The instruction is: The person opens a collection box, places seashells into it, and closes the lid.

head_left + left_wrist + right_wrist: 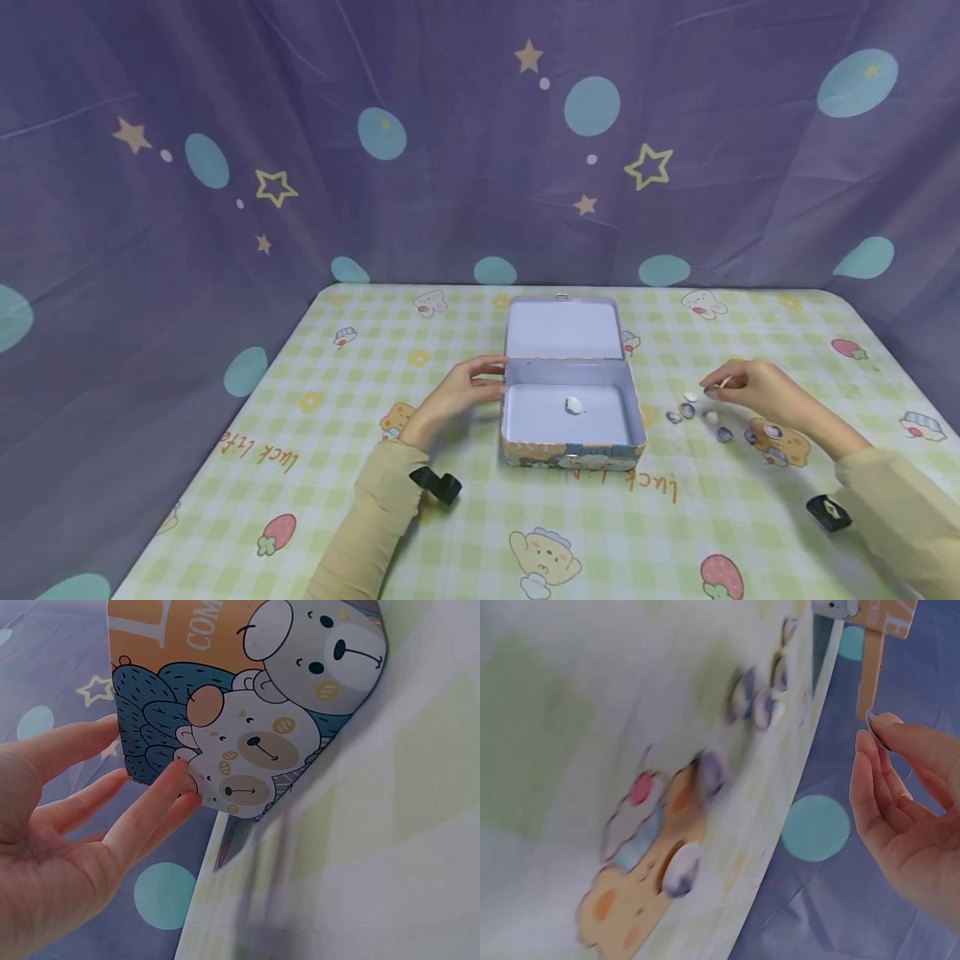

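Note:
A tin box [525, 457] with bear pictures on its sides stands at the middle of the table, its hinged lid [564, 329] raised. Inside lies one whitish shell [573, 406]. My left hand [459, 392] rests its fairly straight fingers against the box's left side; the left wrist view shows the fingertips [178, 771] on the printed wall. To the right of the box, my right hand [768, 396] pinches a small seashell [875, 735] between thumb and fingers, above the table. Several more shells, such as a purplish one [724, 434], lie below and beside that hand.
The table wears a green-and-white checked cloth [315, 475] with cartoon prints. A purple curtain [450, 208] with stars and blue spots hangs behind it. Another shell [682, 868] lies on a printed bear, nearer to my right wrist.

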`<state>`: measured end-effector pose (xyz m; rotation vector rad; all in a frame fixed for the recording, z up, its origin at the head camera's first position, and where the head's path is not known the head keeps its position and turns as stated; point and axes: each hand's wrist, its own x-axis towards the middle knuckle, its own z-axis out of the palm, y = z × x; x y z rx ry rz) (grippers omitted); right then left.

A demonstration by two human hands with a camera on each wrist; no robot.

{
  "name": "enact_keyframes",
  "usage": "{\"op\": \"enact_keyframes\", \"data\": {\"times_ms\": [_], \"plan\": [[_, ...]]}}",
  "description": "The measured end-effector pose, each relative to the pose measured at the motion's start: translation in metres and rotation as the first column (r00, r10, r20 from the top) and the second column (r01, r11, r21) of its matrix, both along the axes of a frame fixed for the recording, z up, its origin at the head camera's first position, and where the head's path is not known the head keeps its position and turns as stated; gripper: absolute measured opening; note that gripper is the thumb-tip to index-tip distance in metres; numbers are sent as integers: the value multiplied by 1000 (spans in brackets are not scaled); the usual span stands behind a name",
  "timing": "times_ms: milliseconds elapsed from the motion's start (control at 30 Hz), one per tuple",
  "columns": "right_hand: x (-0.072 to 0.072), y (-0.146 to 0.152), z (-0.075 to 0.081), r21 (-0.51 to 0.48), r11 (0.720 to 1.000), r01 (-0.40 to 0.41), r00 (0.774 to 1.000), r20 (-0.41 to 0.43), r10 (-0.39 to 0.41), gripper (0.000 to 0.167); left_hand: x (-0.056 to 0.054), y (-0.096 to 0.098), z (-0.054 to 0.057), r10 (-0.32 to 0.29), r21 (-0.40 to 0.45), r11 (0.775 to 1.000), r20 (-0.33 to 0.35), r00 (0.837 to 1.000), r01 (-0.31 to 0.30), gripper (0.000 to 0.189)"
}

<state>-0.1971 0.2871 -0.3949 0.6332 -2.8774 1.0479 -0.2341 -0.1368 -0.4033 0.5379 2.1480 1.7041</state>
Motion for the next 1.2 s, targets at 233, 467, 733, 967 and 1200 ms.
{"op": "enact_keyframes", "data": {"times_ms": [233, 467, 733, 967, 1200], "plan": [[-2, -15, 8, -12, 1000, 4, 999, 39, -3, 14, -1, 0, -1, -9, 14, 1000, 1, 1000, 9, 51], [-5, -29, 17, -20, 1000, -13, 999, 35, 14, 13, -2, -1, -1, -17, 14, 1000, 1, 1000, 17, 51], [-9, -47, 24, -39, 997, -59, 998, -17, 58, 11, -1, -1, -1, -19, 12, 1000, -1, 1000, 19, 51], [-14, -62, 26, -74, 991, -107, 992, -69, 102, 12, -2, -1, -1, -20, 20, 1000, 10, 1000, 20, 52], [-17, -75, 27, -98, 983, -158, 985, -92, 149, 11, -1, 0, 1, -13, 22, 1000, 13, 1000, 13, 52]]}}
